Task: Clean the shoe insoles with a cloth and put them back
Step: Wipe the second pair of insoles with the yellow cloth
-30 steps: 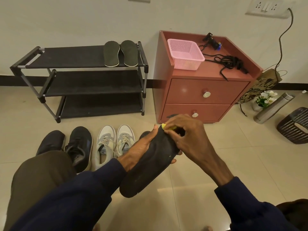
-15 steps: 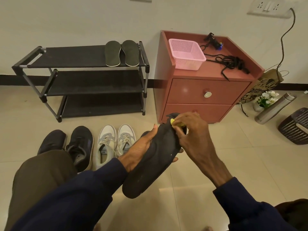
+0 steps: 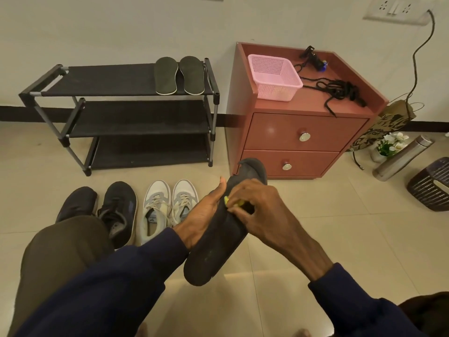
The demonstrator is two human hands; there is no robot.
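Palm-up left hand (image 3: 201,215) grips insole (image 3: 211,259); right hand (image 3: 264,215) grip pinches yellow cloth (image 3: 226,199) onto it

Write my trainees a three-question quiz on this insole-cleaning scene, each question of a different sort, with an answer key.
1. True or false: the two spare insoles lie on the shoe rack's bottom shelf.
2. The right hand presses the yellow cloth on: A) the dark insole; B) a white sneaker; C) a black shoe.
3. Which hand holds that insole?
Key: 1 false, they lie on the top shelf; 2 A; 3 the left hand.
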